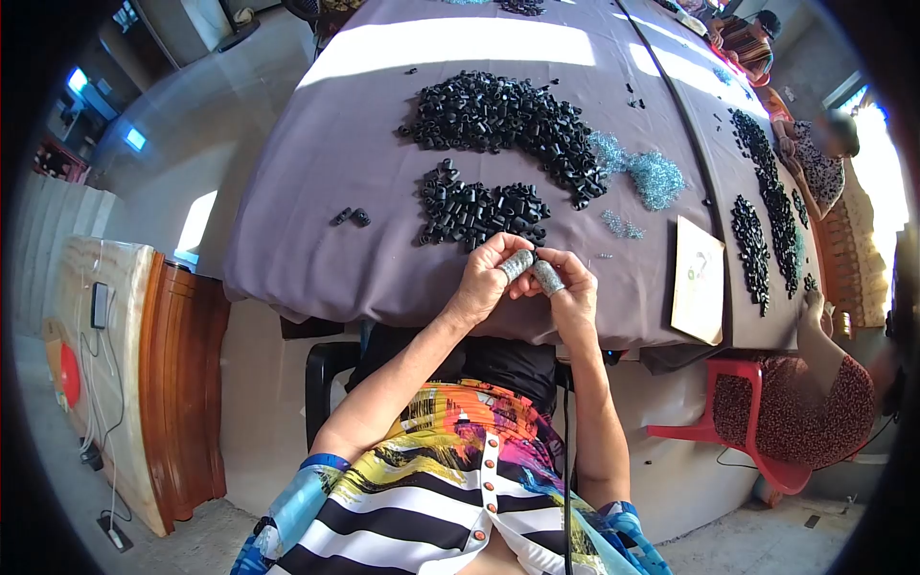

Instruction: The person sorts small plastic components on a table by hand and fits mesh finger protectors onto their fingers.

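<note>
My left hand [487, 278] and my right hand [570, 287] meet over the near edge of the cloth-covered table, fingers pinched. A grey speckled wrapping [517, 265] covers the left thumb, and a similar grey wrapping [548, 277] covers the right one. A small black plastic piece [536, 254] shows between the fingertips of both hands, mostly hidden. Just beyond them lies a pile of short black tubular pieces [484, 209]. Farther back spreads a larger black heap [498, 113]. To its right sit shiny small metal springs [656, 180], with a smaller cluster [623, 226] nearer me.
A pale board [699, 280] lies on the table to the right. Past a dark strip [685, 115], more black pieces [750, 254] lie before other people, one on a red plastic chair [733, 422]. A wooden cabinet [187, 383] with cables stands at left.
</note>
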Available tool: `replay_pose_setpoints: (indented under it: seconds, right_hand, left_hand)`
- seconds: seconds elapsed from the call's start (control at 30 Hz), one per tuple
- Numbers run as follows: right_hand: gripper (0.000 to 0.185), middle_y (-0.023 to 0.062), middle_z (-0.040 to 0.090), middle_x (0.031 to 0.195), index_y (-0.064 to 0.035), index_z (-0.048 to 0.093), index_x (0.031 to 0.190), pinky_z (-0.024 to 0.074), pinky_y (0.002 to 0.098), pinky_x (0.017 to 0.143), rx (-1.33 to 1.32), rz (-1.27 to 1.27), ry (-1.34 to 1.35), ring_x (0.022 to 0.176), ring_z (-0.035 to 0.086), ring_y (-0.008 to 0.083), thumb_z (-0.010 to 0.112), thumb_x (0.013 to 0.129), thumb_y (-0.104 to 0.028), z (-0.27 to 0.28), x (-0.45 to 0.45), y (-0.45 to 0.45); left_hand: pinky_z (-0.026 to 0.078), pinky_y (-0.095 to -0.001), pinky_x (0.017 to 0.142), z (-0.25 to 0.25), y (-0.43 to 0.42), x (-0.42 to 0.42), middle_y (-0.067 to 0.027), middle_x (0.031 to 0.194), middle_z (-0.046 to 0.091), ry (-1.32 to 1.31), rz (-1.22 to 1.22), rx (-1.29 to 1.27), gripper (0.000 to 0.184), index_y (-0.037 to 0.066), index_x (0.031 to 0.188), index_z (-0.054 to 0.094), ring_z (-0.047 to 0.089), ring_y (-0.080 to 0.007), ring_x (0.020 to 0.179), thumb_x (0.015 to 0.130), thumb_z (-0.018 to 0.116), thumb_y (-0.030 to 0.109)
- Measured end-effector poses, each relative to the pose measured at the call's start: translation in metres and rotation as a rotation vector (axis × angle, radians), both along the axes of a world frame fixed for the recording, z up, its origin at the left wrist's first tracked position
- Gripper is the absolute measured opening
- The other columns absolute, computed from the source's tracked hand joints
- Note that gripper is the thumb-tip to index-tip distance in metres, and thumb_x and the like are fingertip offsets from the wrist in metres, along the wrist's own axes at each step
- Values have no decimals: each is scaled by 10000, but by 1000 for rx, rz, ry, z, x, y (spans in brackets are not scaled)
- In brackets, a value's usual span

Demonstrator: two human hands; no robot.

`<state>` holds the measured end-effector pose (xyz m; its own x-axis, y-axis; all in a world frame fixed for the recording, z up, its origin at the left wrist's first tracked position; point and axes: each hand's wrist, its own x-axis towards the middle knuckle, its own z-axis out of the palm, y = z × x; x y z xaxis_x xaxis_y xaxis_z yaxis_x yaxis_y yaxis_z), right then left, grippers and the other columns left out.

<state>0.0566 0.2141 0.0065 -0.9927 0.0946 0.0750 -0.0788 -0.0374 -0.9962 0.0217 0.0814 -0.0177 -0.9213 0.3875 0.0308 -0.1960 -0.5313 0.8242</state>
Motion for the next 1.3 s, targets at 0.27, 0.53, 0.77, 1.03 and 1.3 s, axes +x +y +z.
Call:
replay_pose_setpoints:
  seconds: [0.27, 0.53, 0.77, 1.03, 1.3]
  right_hand:
    - [158, 57, 614, 801, 28, 582, 974, 481, 213, 663, -119, -7, 22, 718, 580, 95, 532, 825, 44, -3, -2, 5]
    - [108, 67, 627, 774, 20, 589, 916, 495, 225, 613, -121, 18, 0, 642, 585, 103, 550, 817, 33, -3, -3, 9]
    - [103, 32, 601, 744, 1, 591, 917, 476, 205, 567, -122, 45, 1, 607, 559, 81, 554, 822, 16, 0, -1, 6]
    - [68, 34, 589, 755, 2, 566, 894, 460, 202, 560, -174, 26, -21, 605, 540, 78, 551, 828, 6, 1, -1, 4]
    - [36, 46, 593, 744, 0, 554, 853, 454, 212, 550, -229, 148, -11, 608, 536, 83, 551, 819, 12, -6, -5, 18]
  left_hand:
    - [402, -177, 451, 4, 1, 3, -41, 760, 570, 1, 5, -3, 107, 30, 967, 511, 512, -54, 553, 878, 456, 5]
    - [382, -174, 430, 5, 2, 4, -22, 712, 547, 63, 31, -98, 81, 36, 938, 501, 483, -40, 523, 879, 457, 2]
    - [370, -165, 411, 6, -1, 3, -25, 713, 559, -5, 12, -25, 81, 43, 942, 517, 480, -40, 503, 887, 459, 26]
    - [368, -169, 403, 3, 1, 2, -44, 726, 575, 26, 19, -16, 104, 40, 936, 544, 485, -51, 502, 883, 460, 10]
    - [357, -172, 401, 6, 0, 4, -21, 702, 553, 58, -9, -105, 76, 43, 911, 540, 475, -41, 501, 877, 479, 12]
